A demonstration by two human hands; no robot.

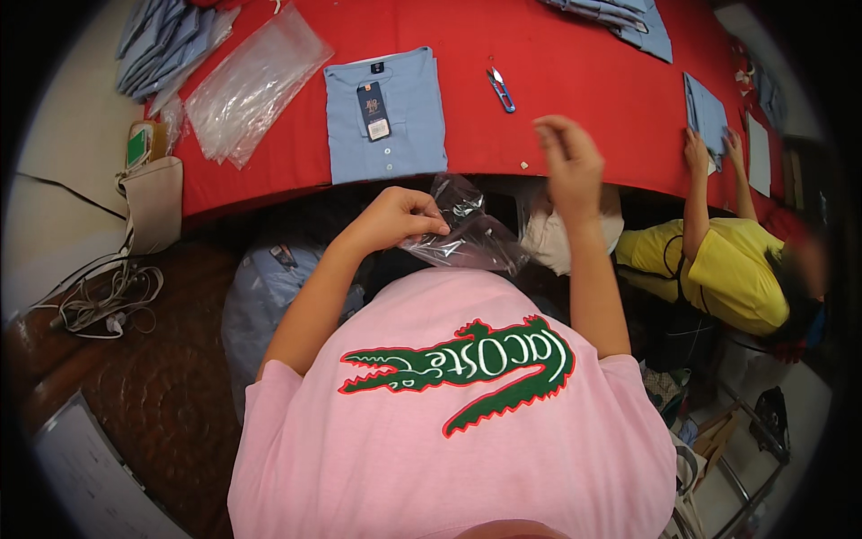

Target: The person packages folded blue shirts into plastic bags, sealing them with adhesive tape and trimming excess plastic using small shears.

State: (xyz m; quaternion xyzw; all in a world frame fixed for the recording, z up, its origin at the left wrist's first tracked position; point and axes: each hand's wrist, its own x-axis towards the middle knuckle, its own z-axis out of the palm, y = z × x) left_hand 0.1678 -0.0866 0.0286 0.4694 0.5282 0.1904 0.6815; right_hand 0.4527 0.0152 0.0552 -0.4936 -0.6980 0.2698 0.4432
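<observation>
Left hand: grip pinched on clear plastic bag, held at desk edge.
Right hand: raised at 3 o'clock of bag, fingers loosely curled, nothing held.
Bag: thin, limp, slippery; best taken at open rim w/ both hands. Looks empty.
Folded blue shirt: flat on desk, 11 o'clock of bag.
Snips: 12 o'clock.

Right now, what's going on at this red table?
A person in a pink shirt holds a crumpled clear plastic bag in the left hand, below the red table's edge. The right hand is raised, fingers pinched, apparently empty. A folded light blue tagged shirt lies flat on the table, small blue thread snips beside it. A co-worker in yellow handles another blue garment.
</observation>
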